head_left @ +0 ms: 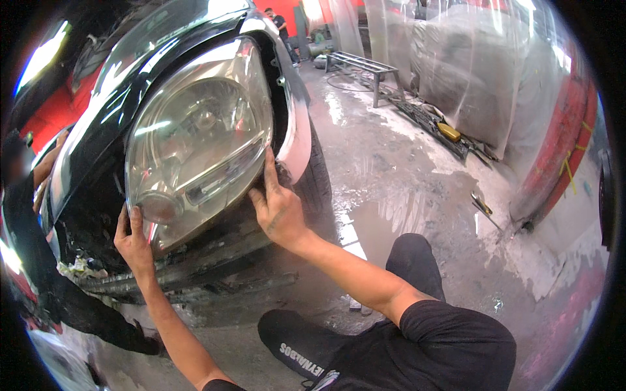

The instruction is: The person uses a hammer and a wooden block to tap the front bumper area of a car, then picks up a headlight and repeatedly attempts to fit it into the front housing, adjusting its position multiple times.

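Note:
A large, clouded car headlight (202,140) sits in the front corner of a dark car, its clear lens facing me. My left hand (135,244) grips its lower left edge, fingertips pointing up along the rim. At the lower right edge, my right hand (282,212) presses with the index finger stretched up along the border and the other fingers bent under it. A dark gap shows between the headlight and the pale-edged fender (298,140). Below the headlight the bumper area is exposed and dirty. What lies behind the headlight is hidden.
On the left a person in dark clothes (39,260) stands beside the car; another person (279,26) is far back. A metal bench frame (362,65), long dark parts, a yellow object (448,132) and a red panel (561,156) stand or lie right, near plastic sheeting (456,78). The floor looks wet.

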Motion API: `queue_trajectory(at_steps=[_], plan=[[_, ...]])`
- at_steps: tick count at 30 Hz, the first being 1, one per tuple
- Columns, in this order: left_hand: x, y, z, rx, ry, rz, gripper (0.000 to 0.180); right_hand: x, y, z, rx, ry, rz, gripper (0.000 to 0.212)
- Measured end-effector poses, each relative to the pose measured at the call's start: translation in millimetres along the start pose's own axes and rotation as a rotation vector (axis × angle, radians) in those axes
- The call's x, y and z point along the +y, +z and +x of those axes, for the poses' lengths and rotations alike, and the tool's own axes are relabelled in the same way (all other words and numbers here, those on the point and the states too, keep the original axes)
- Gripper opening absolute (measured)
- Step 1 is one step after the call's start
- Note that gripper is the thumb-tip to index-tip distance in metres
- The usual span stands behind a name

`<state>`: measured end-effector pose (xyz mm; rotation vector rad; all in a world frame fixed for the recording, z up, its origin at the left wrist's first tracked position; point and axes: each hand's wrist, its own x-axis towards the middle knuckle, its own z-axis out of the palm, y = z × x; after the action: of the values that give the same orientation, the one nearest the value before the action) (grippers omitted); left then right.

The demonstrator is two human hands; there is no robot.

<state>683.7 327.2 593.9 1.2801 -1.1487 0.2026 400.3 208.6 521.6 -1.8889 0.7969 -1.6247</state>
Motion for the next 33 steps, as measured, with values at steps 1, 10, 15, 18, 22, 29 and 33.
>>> queue_trajectory(at_steps=[1, 10, 15, 18, 22, 29, 33], plan=[[-0.5, 0.1, -0.4, 0.004, 0.016, 0.007, 0.054, -2.8, 0.1, 2.0, 0.016, 0.001, 0.091, 0.096], [-0.3, -3.0, -4.7, 0.035, -0.041, -0.05, 0.05, -25.0, -13.4, -0.2, -0.048, 0.179, 0.658, 0.102], [-18.6, -19.6, -1.4, 0.007, -0.001, -0.047, 0.048, -26.6, -10.3, -18.8, -0.048, 0.168, 0.666, 0.102], [-28.5, -27.1, -5.2, 0.016, -0.003, -0.037, 0.048, -25.5, -8.0, -23.9, -0.07, 0.152, 0.666, 0.101], [-30.4, -41.4, -17.7, 0.029, 0.018, 0.033, 0.052, -30.6, -9.2, -36.0, -0.09, 0.127, 0.714, 0.101], [-30.4, -63.6, -33.5, 0.007, 0.086, 0.037, 0.055, -34.0, -6.1, -69.1, -0.124, 0.192, 0.867, 0.104], [-40.3, -64.7, -37.9, 0.029, 0.121, 0.087, 0.059, -23.8, -2.2, -64.1, -0.136, 0.141, 0.789, 0.107]])
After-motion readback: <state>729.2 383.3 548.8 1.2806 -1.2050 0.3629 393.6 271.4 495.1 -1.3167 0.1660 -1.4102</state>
